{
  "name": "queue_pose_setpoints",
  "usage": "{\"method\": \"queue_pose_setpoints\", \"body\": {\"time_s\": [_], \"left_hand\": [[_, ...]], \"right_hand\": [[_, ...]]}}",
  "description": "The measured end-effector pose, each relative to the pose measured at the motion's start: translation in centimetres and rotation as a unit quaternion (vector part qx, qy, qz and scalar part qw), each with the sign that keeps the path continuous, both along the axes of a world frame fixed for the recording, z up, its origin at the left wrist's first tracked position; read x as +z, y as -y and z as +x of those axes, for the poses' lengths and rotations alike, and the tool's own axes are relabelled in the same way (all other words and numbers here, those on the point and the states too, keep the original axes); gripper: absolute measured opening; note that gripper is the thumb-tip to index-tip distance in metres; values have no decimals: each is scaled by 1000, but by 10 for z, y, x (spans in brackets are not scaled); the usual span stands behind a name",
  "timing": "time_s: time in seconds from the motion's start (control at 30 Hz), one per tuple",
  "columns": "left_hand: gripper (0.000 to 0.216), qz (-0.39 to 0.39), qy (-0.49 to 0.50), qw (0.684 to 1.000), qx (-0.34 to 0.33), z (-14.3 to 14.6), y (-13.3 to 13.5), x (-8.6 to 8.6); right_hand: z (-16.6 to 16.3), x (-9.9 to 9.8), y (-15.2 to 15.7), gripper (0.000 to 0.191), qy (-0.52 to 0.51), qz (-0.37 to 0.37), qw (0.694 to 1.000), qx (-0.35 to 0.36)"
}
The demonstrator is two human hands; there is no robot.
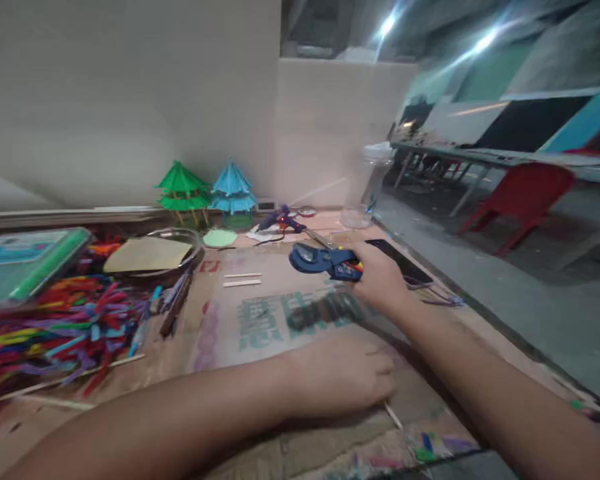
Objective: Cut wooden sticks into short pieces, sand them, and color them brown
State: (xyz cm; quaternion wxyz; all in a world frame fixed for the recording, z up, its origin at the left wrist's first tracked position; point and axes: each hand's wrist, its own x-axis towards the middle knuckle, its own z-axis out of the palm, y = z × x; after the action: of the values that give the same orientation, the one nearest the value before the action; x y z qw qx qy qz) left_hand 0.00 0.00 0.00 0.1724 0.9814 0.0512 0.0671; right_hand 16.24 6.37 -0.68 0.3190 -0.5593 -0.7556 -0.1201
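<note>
My right hand (380, 277) is raised a little over the board and closed around a dark-blue hand tool (325, 260) with a rounded head. Bits of red and yellow show at its grip; blur hides its exact kind. Nearer to me, my left hand (345, 373) is low over the brown cardboard sheet (275, 300), fingers curled down. A thin wooden stick (394, 417) pokes out beneath its fingertips; the rest of the stick is hidden. Two short wooden sticks (243, 283) lie side by side on the cardboard, left of the tool.
Colourful pipe cleaners (80, 327) are heaped at left beside a green plastic pack (35, 263). Green (183, 190) and blue (233, 190) tiered paper-roofed models stand by the wall. A glue gun (283, 219), clear jar (365, 183) and phone (400, 261) sit at the back.
</note>
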Motion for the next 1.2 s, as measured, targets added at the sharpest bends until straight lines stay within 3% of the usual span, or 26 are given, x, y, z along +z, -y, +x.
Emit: {"method": "queue_pose_setpoints", "body": {"time_s": [0.13, 0.2, 0.27, 0.33, 0.37, 0.43, 0.47, 0.63, 0.93, 1.2], "left_hand": [[13, -10, -3, 994, 109, -10, -4, 5], [18, -58, 7, 993, 99, -20, 4, 15], [28, -158, 42, 985, 56, -35, 10, 25], [19, -99, 77, 984, 126, -57, 5, 29], [17, -44, 80, 977, 194, -71, -3, 28], [17, 96, 57, 942, 318, -102, -29, 21], [19, 122, 51, 927, 351, -118, -43, 16], [20, 176, 18, 898, 404, -166, -90, -6], [14, 179, -28, 879, 440, -166, -93, -20], [11, 130, 1, 861, 492, -160, -81, -6]], "right_hand": [[3, -2, -1, 33, -5, 6, 1000, 26], [3, -4, -1, 32, -12, 10, 999, 34], [3, -6, -1, 31, -18, 20, 999, 39], [2, -7, -1, 32, -20, 33, 998, 41], [2, -8, -1, 33, -20, 39, 998, 43], [0, -8, 0, 33, -18, 51, 997, 46], [-1, -9, 0, 33, -18, 57, 997, 48], [-4, -9, 1, 32, -2, 76, 995, 65], [-5, -5, 5, 29, 44, 82, 992, 84], [-10, -7, 10, 32, 44, 86, 992, 84]]}}
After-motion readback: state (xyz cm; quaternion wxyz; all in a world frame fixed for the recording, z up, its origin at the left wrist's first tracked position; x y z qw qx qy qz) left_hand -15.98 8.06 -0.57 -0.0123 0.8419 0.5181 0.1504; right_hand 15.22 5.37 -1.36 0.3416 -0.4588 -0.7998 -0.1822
